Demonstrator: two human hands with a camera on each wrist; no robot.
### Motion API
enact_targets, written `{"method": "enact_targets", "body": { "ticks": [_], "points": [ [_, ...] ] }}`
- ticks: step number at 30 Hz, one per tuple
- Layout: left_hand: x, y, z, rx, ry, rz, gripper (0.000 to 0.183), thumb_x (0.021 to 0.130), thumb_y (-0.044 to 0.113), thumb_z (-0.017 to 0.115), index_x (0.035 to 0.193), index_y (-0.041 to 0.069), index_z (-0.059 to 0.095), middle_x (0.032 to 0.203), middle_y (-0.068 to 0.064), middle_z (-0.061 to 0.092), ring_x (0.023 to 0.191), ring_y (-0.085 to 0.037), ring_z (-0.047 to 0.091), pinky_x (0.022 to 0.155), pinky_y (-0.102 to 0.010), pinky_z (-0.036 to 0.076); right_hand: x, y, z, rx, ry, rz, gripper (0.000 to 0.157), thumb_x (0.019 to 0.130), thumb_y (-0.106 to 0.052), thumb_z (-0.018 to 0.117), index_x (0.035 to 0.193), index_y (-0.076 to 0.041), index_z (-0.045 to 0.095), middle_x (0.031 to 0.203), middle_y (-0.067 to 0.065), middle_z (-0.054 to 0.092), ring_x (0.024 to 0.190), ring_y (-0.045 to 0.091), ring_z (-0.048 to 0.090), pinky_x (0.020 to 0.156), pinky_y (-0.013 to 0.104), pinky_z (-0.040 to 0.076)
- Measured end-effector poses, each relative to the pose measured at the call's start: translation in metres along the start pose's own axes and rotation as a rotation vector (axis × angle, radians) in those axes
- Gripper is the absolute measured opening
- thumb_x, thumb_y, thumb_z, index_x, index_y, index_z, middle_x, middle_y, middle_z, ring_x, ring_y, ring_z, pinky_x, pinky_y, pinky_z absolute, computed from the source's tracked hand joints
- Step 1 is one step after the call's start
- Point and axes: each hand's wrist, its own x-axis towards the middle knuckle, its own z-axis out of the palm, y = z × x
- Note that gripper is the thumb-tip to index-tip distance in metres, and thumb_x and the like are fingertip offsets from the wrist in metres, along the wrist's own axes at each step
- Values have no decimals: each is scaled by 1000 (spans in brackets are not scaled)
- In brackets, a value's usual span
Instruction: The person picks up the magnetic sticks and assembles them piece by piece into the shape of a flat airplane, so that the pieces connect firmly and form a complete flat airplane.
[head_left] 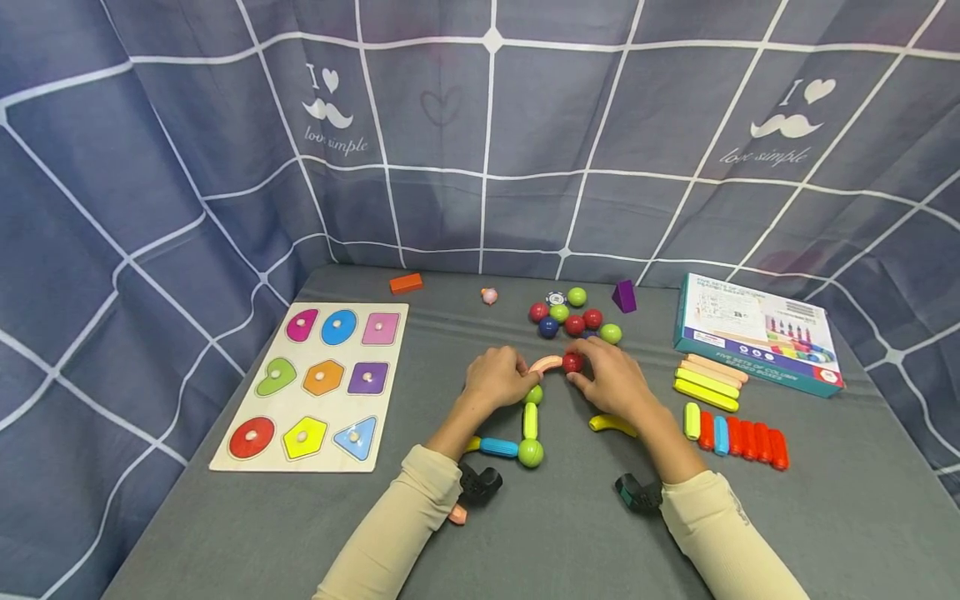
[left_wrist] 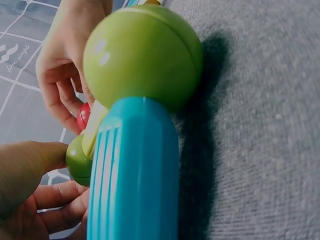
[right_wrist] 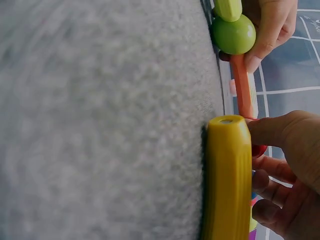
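My left hand (head_left: pixel 498 375) pinches a small green ball (head_left: pixel 533 394) where it meets a curved peach rod (head_left: pixel 546 364). At the rod's other end, my right hand (head_left: pixel 611 375) holds a red ball (head_left: pixel 572 362) between thumb and fingers. A yellow-green rod (head_left: pixel 530 421) links the pinched ball to a nearer green ball (head_left: pixel 531 452), from which a blue rod (head_left: pixel 498 447) runs left under my left wrist. That blue rod (left_wrist: pixel 132 175) looms large in the left wrist view. A curved yellow rod (right_wrist: pixel 227 175) lies below my right hand.
Several loose balls (head_left: pixel 575 325) and a purple block (head_left: pixel 624 296) lie behind the hands. A shape puzzle board (head_left: pixel 281 392) is at the left. On the right are a toy box (head_left: pixel 761 333), stacked rods (head_left: pixel 708 383) and a row of red rods (head_left: pixel 750 440). An orange block (head_left: pixel 406 284) sits at the back.
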Motion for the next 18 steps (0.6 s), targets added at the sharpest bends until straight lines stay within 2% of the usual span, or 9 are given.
{"method": "enact_targets", "body": {
  "ticks": [5,8,12,15,18],
  "points": [
    [1,2,1,3,-12,-3,36,85,46,65,59,22,61,56,8,50,55,-11,46,50,-30,36,-3,4,-1,35,-11,16,39,83,-20,74,120,-13,62,114,4,62,99,25,59,84,49,46],
    [1,3,0,2,-18,-3,35,85,45,65,59,22,61,57,8,51,55,-12,46,51,-31,36,-8,7,-7,56,8,34,39,84,-21,73,121,-14,61,114,4,61,85,21,57,72,43,47],
    [1,4,-1,5,-26,-3,35,86,45,65,60,21,61,58,7,51,57,-13,47,52,-31,36,-20,15,-24,63,58,77,40,84,-23,72,121,-12,61,108,5,62,68,17,48,56,34,38],
    [1,4,-2,14,-38,-5,35,86,45,65,60,21,61,58,7,50,58,-13,46,52,-31,35,-36,27,-40,26,94,117,37,85,-24,71,118,-9,63,103,7,63,68,18,48,56,34,37],
    [2,4,-2,23,-47,-7,34,86,45,64,62,22,61,59,7,51,59,-13,47,53,-31,36,-55,43,-56,-35,103,193,33,86,-23,70,113,-6,65,101,10,64,78,26,56,61,42,41]
  ]
}}
